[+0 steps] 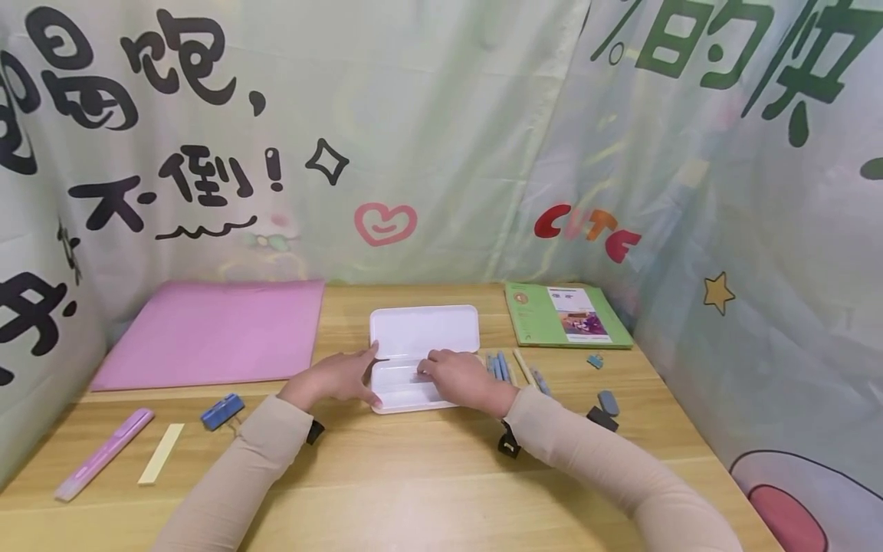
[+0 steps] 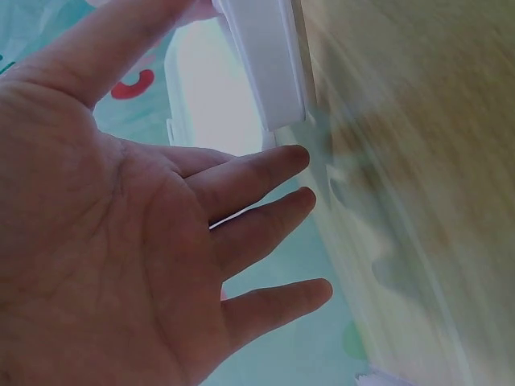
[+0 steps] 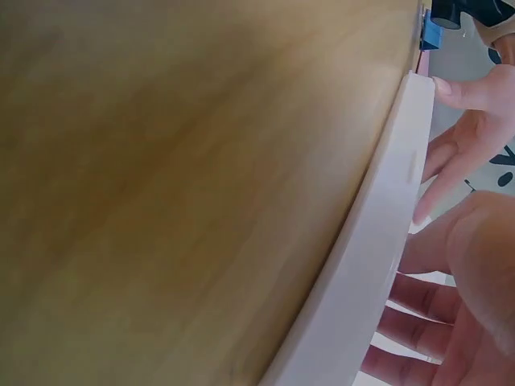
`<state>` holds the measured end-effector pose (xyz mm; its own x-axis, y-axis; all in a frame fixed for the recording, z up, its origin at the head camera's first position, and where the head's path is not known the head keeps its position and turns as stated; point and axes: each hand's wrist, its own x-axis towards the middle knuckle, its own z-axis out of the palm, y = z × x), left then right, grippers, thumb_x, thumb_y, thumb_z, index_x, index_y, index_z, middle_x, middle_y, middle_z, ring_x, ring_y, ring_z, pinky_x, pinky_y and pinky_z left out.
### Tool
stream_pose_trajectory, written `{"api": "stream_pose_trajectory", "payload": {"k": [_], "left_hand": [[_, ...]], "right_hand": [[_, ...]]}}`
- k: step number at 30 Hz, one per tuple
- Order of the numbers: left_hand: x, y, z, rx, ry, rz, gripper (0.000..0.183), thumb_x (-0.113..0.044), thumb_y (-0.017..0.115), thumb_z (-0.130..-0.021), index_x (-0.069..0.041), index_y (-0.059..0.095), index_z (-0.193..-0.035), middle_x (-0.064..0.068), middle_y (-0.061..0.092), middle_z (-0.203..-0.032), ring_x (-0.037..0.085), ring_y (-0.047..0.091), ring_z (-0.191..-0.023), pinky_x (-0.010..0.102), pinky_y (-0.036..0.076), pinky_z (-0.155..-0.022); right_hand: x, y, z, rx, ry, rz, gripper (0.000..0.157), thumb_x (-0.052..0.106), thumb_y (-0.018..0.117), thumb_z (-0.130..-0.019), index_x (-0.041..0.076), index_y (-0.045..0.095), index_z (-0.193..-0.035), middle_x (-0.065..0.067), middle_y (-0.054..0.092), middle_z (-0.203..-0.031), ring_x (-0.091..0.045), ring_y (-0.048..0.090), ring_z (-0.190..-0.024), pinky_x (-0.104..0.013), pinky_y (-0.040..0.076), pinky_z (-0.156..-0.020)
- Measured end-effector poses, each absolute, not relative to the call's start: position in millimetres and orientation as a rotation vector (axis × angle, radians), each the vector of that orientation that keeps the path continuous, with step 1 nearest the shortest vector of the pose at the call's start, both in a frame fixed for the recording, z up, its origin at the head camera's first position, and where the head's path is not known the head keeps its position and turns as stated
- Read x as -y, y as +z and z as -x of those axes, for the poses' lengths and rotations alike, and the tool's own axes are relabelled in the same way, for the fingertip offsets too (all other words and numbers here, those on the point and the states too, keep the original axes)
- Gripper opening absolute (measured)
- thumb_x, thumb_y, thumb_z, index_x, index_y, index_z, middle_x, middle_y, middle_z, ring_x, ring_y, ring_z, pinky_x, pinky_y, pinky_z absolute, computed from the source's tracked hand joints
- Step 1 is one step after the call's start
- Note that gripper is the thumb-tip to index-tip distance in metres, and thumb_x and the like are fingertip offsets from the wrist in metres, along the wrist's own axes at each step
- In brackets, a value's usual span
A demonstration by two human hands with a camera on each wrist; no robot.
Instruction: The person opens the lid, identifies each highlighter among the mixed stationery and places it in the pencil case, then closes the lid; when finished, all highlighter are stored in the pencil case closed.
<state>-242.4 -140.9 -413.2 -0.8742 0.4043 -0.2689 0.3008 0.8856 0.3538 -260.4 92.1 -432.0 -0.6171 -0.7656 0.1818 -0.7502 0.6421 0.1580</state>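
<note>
An open white pencil case [image 1: 402, 399] lies on the table between and under a person's two bare hands, its long axis running left to right from one hand to the other. Its lid [image 1: 424, 330] is laid back on the far side of the hands; the shallow tray is on the near side. The left hand [image 1: 339, 377] is at the left end, thumb touching the near corner, its other fingers mostly straight and spread. The right hand [image 1: 467, 377] reaches over the near wall into the tray, fingers bent downward; whether they pinch anything cannot be told. The hands are apart, with part of the tray between them.

Just right of the right hand, and nearer to it than to the left, lies a loose group of blue and cream pens [image 1: 498, 366], pointing mostly away from the person. Farther right are a small blue clip [image 1: 595, 361] and a blue-grey eraser [image 1: 608, 403].

The surface is a wood-grain table [image 1: 414, 491]. Beyond the left hand lies a pink mat [image 1: 214, 333]; beyond the right, a green book [image 1: 552, 314]. Pale printed fabric [image 1: 448, 115] hangs behind and at both sides.
</note>
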Motion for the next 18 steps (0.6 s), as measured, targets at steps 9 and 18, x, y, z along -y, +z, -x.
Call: {"api": "stream_pose_trajectory", "payload": {"k": [9, 18], "left_hand": [[139.7, -410.1, 241.3, -2.696, 0.441, -0.519, 0.108, -0.056, 0.065, -0.063, -0.008, 0.005, -0.140, 0.012, 0.021, -0.140, 0.032, 0.024, -0.124, 0.047, 0.013, -0.100], [140.7, -410.8, 242.1, -2.687, 0.437, -0.496, 0.108, -0.058, 0.065, -0.062, -0.010, 0.006, -0.140, 0.013, 0.021, -0.140, 0.041, 0.023, -0.121, 0.052, 0.022, -0.094]], "right_hand": [[-105.0, -430.3, 252.5, 2.651, 0.003, -1.232, 0.021, 0.014, 0.049, -0.086, 0.018, 0.063, -0.101, 0.005, 0.057, -0.086, -0.010, 0.055, -0.076, -0.027, 0.047, -0.060], [-146.2, -424.0, 249.5, 2.641, 0.122, -1.025, 0.021, 0.013, 0.057, -0.080, 0.015, 0.061, -0.101, 0.004, 0.058, -0.089, -0.012, 0.056, -0.076, -0.027, 0.046, -0.057]]}}
